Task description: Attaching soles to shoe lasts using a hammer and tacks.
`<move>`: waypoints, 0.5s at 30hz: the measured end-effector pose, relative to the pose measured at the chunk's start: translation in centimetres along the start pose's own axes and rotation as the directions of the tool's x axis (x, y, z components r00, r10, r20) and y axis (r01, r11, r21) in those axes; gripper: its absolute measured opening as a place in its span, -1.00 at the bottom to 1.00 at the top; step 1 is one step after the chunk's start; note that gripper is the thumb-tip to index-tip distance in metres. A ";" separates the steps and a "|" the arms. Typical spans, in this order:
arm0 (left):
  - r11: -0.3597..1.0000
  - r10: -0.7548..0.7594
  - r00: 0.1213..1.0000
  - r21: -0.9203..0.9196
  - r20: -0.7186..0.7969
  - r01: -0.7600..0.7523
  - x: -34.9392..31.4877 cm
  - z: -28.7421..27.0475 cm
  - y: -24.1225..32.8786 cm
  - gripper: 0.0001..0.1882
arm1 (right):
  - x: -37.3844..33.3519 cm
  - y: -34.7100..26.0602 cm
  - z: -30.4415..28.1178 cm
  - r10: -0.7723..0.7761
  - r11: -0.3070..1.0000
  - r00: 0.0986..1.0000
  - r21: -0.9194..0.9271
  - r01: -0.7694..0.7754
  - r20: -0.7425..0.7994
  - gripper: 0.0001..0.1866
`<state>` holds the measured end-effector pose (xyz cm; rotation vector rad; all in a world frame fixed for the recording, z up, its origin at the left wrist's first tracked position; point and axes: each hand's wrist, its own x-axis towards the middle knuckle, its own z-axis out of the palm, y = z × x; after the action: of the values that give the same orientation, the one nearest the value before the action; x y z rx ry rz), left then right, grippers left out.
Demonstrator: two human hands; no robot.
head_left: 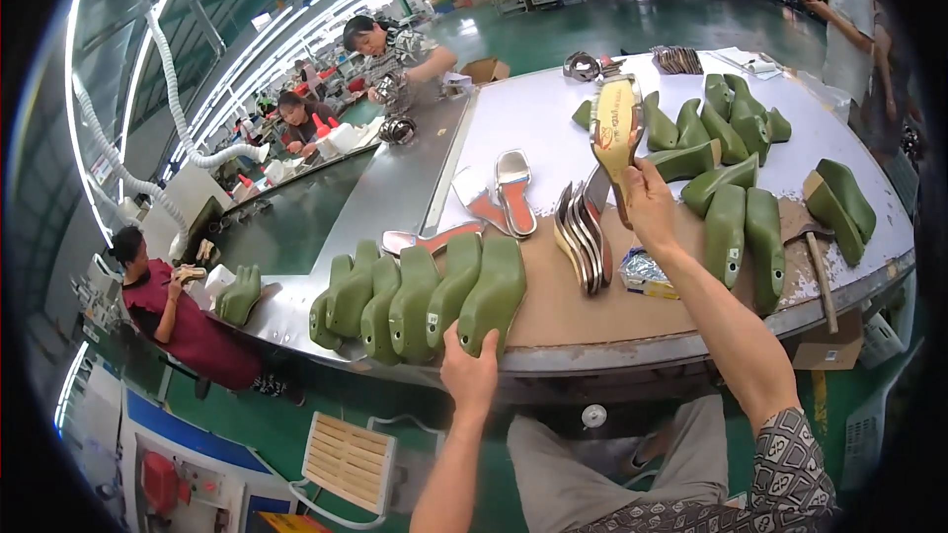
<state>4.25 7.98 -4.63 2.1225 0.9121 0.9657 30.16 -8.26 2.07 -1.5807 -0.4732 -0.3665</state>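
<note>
My left hand [468,375] is closed round the near end of a green shoe last [497,284], the rightmost of a row of several green lasts [380,301] at the table's front left edge. Raised over the table, my right hand [649,205] grips the narrow end of a gold-coloured insole [617,123] with dark print on it. Between my hands, several dark curved insoles [576,237] stand side by side on brown board. Beyond them lie silver-and-orange insoles [514,192].
More green lasts [726,227] cover the table's right side. A hammer [823,281] lies near the right front edge, and a small box [647,271] sits by the dark insoles. Co-workers [163,311] work at the left and far side. A slatted chair [346,462] stands below left.
</note>
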 end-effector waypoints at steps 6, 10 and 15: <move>0.997 0.054 0.998 0.063 0.014 -0.055 0.3 -0.7 0.0 -0.42 | -9.1 -4.4 -4.6 0.486 0.600 0.673 0.347 -0.721 0.558 -0.48; 0.981 0.061 0.994 0.180 0.095 -0.078 0.2 -0.3 0.5 -0.38 | -15.9 -4.4 -9.0 0.535 0.211 0.433 0.382 -0.900 0.725 -0.53; 0.965 0.172 0.984 0.193 0.049 -0.178 -0.1 0.0 0.5 -0.34 | -20.7 -3.9 -15.9 0.535 0.321 0.461 0.334 -0.886 0.708 -0.54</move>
<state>4.36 7.63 -4.35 2.4124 0.8445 0.9580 11.18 -25.55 -3.99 -0.9455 -0.1332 0.9142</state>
